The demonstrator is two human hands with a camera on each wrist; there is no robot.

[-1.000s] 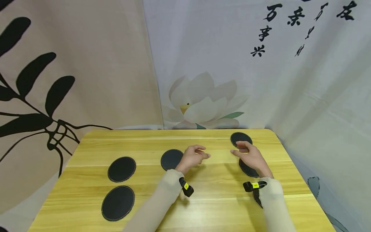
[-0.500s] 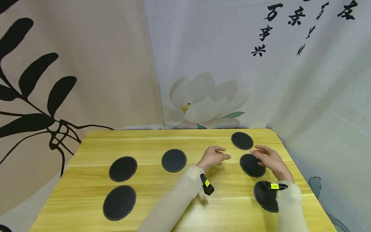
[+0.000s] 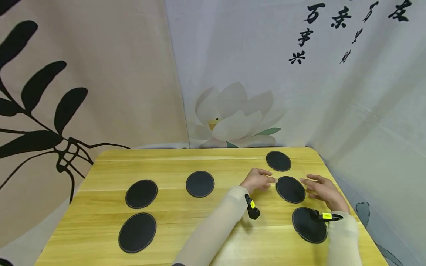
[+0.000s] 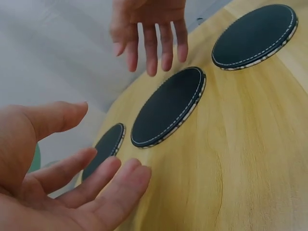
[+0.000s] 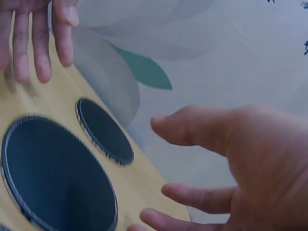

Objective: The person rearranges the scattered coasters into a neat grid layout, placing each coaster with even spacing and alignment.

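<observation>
A black disc (image 3: 290, 189) lies flat on a wooden table (image 3: 173, 218) between the two hands, with pale stitching round its rim in the wrist views. At its nine o'clock is the left hand (image 3: 258, 180), held wide, thumb well apart from loosely bent fingers; in the head view a fingertip meets the disc's rim, though whether they touch I cannot tell. At three o'clock is the right hand (image 3: 326, 191), likewise wide, its palm turned towards the other.

A far disc (image 3: 278, 161) lies near at eleven o'clock, and a near disc (image 3: 310, 225) at five, its edge partly behind the right wrist camera (image 3: 329, 217). Past the left hand at nine o'clock lies a central disc (image 3: 200, 184); farther that way are two more discs (image 3: 141, 194), one nearer the person.

Behind hangs cloth (image 3: 359, 99), printed with a pale flower (image 3: 236, 114) towards eleven o'clock and dark leaves (image 3: 41, 79) towards ten.
</observation>
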